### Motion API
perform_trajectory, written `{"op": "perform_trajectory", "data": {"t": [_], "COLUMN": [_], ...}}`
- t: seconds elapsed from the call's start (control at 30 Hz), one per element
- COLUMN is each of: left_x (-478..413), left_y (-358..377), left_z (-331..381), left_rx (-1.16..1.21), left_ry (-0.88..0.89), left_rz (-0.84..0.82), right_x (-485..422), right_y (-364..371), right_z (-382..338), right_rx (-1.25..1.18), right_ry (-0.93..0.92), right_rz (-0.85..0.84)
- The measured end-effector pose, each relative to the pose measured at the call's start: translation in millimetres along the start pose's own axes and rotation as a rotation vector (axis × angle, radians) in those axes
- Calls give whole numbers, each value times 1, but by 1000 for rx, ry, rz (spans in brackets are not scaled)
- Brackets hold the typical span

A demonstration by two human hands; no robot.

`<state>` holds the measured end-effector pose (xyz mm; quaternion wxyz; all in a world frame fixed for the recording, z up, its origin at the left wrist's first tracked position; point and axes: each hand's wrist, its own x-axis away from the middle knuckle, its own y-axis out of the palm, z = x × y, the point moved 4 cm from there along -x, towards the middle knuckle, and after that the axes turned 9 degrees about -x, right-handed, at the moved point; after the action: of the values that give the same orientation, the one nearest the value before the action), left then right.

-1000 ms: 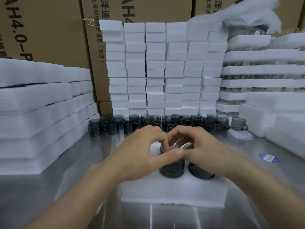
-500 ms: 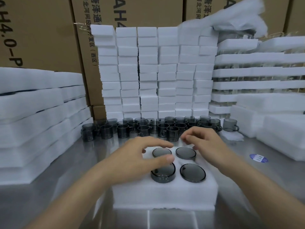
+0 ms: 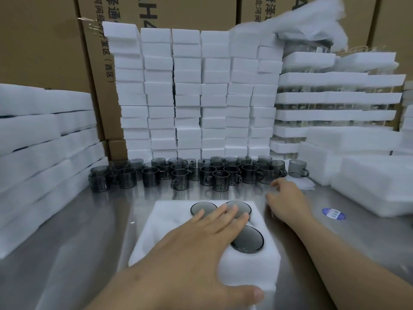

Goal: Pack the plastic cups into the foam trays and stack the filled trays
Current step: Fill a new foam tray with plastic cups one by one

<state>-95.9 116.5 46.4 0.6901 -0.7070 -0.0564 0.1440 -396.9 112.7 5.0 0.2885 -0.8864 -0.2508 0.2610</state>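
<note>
On the foam tray (image 3: 250, 271), left grip (image 3: 196, 242) flat over seated cups (image 3: 247, 239), right grip (image 3: 288, 201) loose, empty, beside.

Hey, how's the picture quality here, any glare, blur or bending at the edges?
Head view: soft, even light, no hard shadows; the steel table shows dull reflections of the loose cups, no harsh glare; the wide lens bows the foam stacks at the left edge; the right hand looks slightly blurred; the left hand on the foam tray is sharper.
</note>
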Motion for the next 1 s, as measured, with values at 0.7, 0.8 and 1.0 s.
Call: {"op": "perform_trajectory", "data": {"t": [0.7,0.8,1.0], "left_x": [-20,-13,-6], "left_y": [12,14,4], "left_z": [-13,-13,-9], "left_rx": [-65,-87,45], "left_ry": [0,11,45], "left_rz": [-66,-45,-55], "right_x": [-98,-77,8], "right_y": [-28,-37,-34], "right_z": [53,41,-8], "right_rx": [-105,-87,33], "right_ry": [188,137,-275], "right_rz": [419,479,378]}}
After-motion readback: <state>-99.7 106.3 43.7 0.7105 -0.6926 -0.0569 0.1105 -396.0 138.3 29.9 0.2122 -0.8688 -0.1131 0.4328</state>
